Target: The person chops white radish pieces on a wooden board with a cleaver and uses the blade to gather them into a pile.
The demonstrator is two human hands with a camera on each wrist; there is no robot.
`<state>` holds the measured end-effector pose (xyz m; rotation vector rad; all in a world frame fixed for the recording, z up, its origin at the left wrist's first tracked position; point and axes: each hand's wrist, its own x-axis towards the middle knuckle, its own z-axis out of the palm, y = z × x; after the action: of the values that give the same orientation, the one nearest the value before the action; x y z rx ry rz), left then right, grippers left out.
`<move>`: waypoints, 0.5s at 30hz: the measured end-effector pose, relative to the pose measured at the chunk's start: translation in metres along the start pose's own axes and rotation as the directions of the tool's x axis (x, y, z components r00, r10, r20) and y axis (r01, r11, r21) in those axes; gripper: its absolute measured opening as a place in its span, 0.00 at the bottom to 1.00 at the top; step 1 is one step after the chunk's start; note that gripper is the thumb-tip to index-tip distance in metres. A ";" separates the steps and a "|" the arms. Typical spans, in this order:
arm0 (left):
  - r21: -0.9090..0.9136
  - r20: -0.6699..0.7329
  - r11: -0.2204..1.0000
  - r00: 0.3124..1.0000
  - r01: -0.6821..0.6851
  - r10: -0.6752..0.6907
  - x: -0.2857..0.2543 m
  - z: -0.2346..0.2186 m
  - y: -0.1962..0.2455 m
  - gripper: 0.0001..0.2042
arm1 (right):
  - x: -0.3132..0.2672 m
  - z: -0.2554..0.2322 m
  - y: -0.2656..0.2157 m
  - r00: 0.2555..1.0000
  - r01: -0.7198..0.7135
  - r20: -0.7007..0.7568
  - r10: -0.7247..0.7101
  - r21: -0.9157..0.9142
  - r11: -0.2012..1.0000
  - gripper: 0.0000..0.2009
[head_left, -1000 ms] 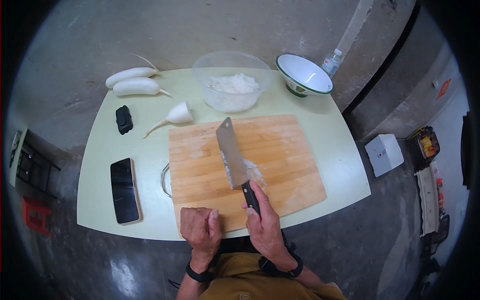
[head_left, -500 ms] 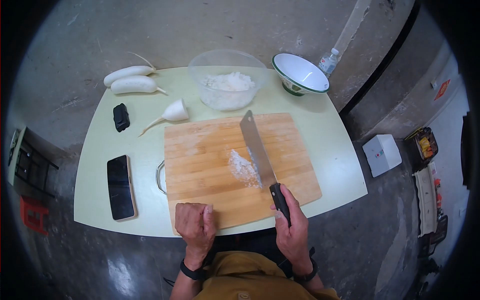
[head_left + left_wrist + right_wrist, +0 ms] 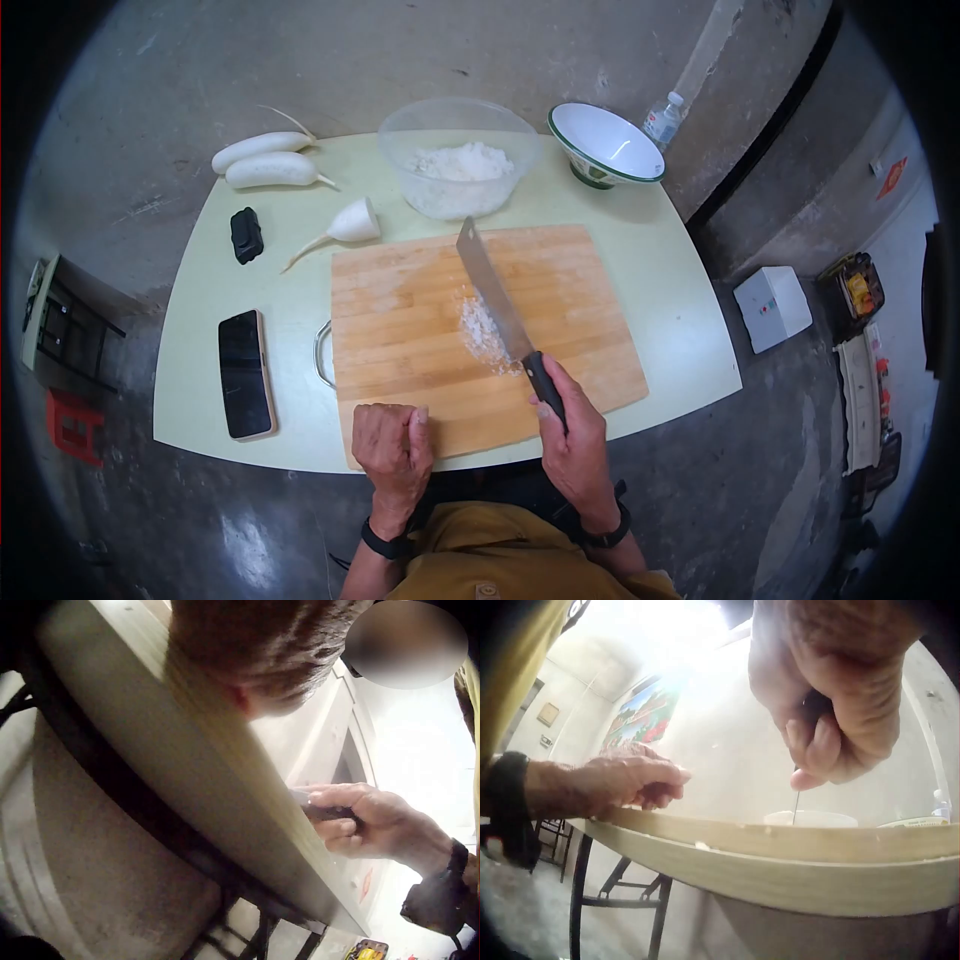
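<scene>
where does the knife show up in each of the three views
Head: near the centre, the knife slants across the cutting board, its handle toward the person.
Left wrist: right of centre, slightly below mid-height; mostly the dark handle shows.
Right wrist: right of centre, a thin blade edge seen below the fingers.
Shared landmark: the right hand, gripping it in all three.

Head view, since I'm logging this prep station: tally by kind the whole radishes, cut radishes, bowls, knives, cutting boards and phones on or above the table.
Whole radishes: 2
Cut radish: 1
Bowls (clear bowl, green-rimmed bowl): 2
Knife: 1
Cutting board: 1
Phone: 1
Total: 8
</scene>
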<state>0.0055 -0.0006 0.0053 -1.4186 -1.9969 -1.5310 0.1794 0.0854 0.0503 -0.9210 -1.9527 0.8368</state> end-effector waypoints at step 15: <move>0.005 0.029 1.000 1.000 0.004 -0.004 0.001 0.000 0.000 0.05 | -0.002 0.002 0.003 0.999 0.015 0.031 -0.015 0.010 1.000 0.24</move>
<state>0.0046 0.0003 0.0057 -1.4442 -2.0203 -1.5144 0.1798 0.0847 0.0462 -0.8913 -1.9784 0.8556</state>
